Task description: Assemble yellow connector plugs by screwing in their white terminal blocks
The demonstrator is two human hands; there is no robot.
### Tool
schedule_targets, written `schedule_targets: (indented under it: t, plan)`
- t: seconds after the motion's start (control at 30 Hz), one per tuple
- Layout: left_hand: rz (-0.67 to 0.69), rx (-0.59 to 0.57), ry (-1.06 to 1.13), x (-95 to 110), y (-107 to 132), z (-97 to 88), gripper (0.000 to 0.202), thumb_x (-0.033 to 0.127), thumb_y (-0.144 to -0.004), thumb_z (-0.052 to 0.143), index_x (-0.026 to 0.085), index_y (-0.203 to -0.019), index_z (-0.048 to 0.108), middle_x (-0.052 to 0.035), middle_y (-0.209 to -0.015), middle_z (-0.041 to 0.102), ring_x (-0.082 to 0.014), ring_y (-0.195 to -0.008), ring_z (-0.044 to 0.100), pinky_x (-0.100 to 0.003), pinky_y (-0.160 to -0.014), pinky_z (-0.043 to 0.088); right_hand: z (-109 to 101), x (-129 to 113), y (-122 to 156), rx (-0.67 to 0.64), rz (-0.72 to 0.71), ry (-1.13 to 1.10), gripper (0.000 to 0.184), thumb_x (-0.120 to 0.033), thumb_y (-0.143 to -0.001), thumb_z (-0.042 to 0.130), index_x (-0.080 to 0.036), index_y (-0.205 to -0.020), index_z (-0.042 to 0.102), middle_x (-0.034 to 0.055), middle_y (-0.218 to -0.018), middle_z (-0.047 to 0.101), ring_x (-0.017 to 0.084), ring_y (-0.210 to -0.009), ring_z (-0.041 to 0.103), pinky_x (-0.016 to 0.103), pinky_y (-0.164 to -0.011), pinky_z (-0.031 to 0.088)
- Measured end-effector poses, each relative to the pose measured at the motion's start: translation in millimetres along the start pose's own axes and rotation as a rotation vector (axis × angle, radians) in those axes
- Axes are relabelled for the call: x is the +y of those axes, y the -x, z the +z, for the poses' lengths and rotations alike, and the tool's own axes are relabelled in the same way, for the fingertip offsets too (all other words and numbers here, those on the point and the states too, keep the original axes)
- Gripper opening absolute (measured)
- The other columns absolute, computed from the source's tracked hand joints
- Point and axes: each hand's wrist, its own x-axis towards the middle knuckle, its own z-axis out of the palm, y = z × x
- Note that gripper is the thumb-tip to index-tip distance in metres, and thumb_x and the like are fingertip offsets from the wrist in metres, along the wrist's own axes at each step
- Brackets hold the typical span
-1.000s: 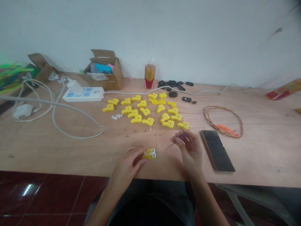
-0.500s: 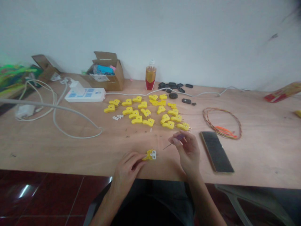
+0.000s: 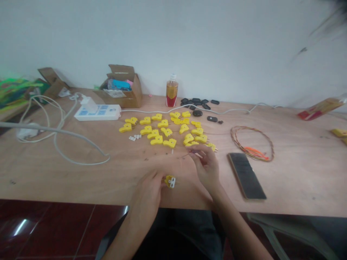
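My left hand rests low over the table, fingers closed around the back end of a yellow plug. The plug is opened up, with a white insert facing right. To its upper right, my right hand pinches a small screwdriver with a purple handle; the thin shaft points left and is blurred. The shaft's tip is near some tiny metal bits that look like screws. A small white piece lies just above them. Several yellow plugs are spread beyond my hands.
A phone lies right of my right hand, with a coil of twisted wire behind it. White clips, a power strip, loose white cable, a cardboard box, a bottle and black oval pieces stand farther back.
My right hand has moved left and slightly up with the screwdriver, toward the tiny metal bits. My left hand has turned the yellow plug slightly. The whole view has shifted a little.
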Motion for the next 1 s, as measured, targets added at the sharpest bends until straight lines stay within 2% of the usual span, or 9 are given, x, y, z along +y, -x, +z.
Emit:
schedule_targets:
  t: [0.2,0.37,0.6,0.73,1.0]
  plan:
    - [-0.081,0.045,-0.126,6.0,-2.2,-0.6,0.017,0.007,-0.096,0.061,0.02,-0.091,0.072,-0.0109,-0.099,0.079,-0.0333,-0.093,0.076,-0.043,-0.082,0.058,-6.6,0.9,3.7,0.069,-0.008,0.009,0.018,-0.019,-0.097,0.072,-0.031,-0.11,0.069,0.0006,-0.107,0.076,0.018,-0.099,0.075,0.038,-0.09,0.066]
    - [-0.062,0.069,-0.154,5.5,2.6,2.2,0.017,0.014,-0.1,0.062,0.019,-0.088,0.073,-0.0097,-0.093,0.077,-0.0315,-0.087,0.076,-0.043,-0.08,0.058,-6.6,0.6,4.4,0.083,-0.004,0.012,0.018,-0.018,-0.096,0.071,-0.031,-0.109,0.068,0.0004,-0.106,0.074,0.018,-0.099,0.074,0.037,-0.087,0.066]
    - [-0.104,0.141,-0.074,-2.6,12.1,7.4,0.006,0.017,-0.097,0.071,0.017,-0.097,0.077,-0.0096,-0.104,0.078,-0.0324,-0.096,0.075,-0.046,-0.088,0.059,-7.9,-0.5,5.1,0.089,0.011,-0.004,0.018,-0.018,-0.095,0.072,-0.03,-0.108,0.068,0.0,-0.105,0.074,0.017,-0.098,0.073,0.037,-0.088,0.065]
    - [-0.118,0.166,-0.022,-8.2,9.2,11.2,0.002,0.017,-0.095,0.074,0.018,-0.094,0.076,-0.0086,-0.104,0.074,-0.0311,-0.097,0.073,-0.045,-0.089,0.058,-8.0,-1.0,5.3,0.091,0.01,-0.003,0.016,-0.02,-0.095,0.072,-0.03,-0.107,0.068,0.0004,-0.104,0.074,0.018,-0.096,0.073,0.038,-0.087,0.065]
    - [-0.133,0.118,0.096,-16.5,-1.0,7.9,0.008,0.016,-0.088,0.078,0.021,-0.084,0.075,-0.0045,-0.097,0.071,-0.0281,-0.091,0.072,-0.041,-0.084,0.055,-10.2,-0.7,3.9,0.11,-0.004,0.004,0.015,-0.02,-0.096,0.071,-0.03,-0.107,0.067,0.0007,-0.105,0.073,0.018,-0.098,0.073,0.037,-0.086,0.066]
